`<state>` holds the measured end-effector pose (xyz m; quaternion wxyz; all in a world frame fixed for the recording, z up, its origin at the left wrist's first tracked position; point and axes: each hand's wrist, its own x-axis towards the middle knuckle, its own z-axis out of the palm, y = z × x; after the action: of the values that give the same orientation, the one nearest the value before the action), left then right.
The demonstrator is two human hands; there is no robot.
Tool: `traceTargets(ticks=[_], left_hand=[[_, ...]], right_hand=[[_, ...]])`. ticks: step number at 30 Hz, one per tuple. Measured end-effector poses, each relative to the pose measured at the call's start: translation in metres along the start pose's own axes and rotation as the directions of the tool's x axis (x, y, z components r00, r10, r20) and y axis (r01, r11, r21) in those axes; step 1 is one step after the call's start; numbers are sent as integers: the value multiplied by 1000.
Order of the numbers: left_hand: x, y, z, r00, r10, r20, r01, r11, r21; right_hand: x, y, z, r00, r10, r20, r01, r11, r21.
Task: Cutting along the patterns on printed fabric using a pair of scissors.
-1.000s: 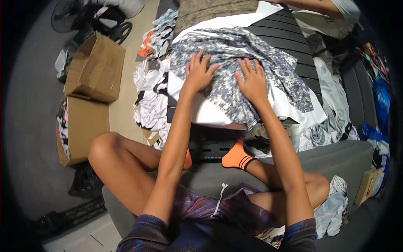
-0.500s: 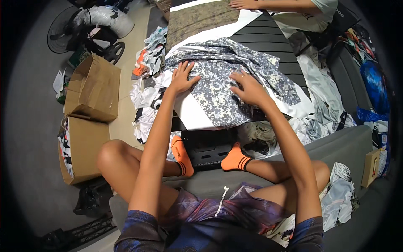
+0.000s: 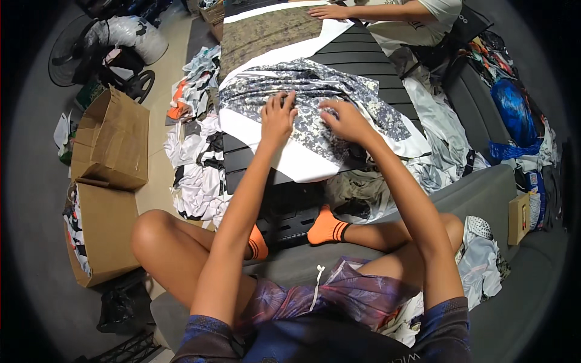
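A grey, white and cream camouflage-print cloth (image 3: 315,130) with white borders lies over the near part of a black slatted table (image 3: 362,55), wrinkled into folds toward its far side. My left hand (image 3: 279,120) rests on the cloth left of its middle, fingers apart and slightly bent. Just to the right, my right hand (image 3: 348,121) is on the same print with its fingers curved and thumb apart. Neither hand grips the cloth visibly. A white corner of it reaches the table's near edge. Beyond lies a green-brown camouflage cloth (image 3: 269,36) with white borders.
Another person's hand (image 3: 328,12) lies flat on the far cloth. Heaped fabric pieces (image 3: 196,166) lie left of the table, and pale cloth (image 3: 433,121) hangs along its right. Cardboard boxes (image 3: 109,224) stand on the floor at left. A grey sofa (image 3: 484,187) is beneath me.
My left hand has moved right, closer to my right hand. The near cloth has shifted and creased, showing more white border at the left and front. The whole view has swung slightly.
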<state>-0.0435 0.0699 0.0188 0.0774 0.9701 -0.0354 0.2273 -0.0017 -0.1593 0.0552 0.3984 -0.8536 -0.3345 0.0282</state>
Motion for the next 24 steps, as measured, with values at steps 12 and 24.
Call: traceTargets(ticks=[12, 24], left_hand=[[4, -23, -10, 967, 145, 208, -139, 989, -45], [8, -33, -18, 933, 238, 270, -230, 971, -59]], right_hand=[[-127, 18, -33, 943, 180, -280, -239, 952, -192], [-149, 18, -74, 851, 482, 211, -523, 814, 251]])
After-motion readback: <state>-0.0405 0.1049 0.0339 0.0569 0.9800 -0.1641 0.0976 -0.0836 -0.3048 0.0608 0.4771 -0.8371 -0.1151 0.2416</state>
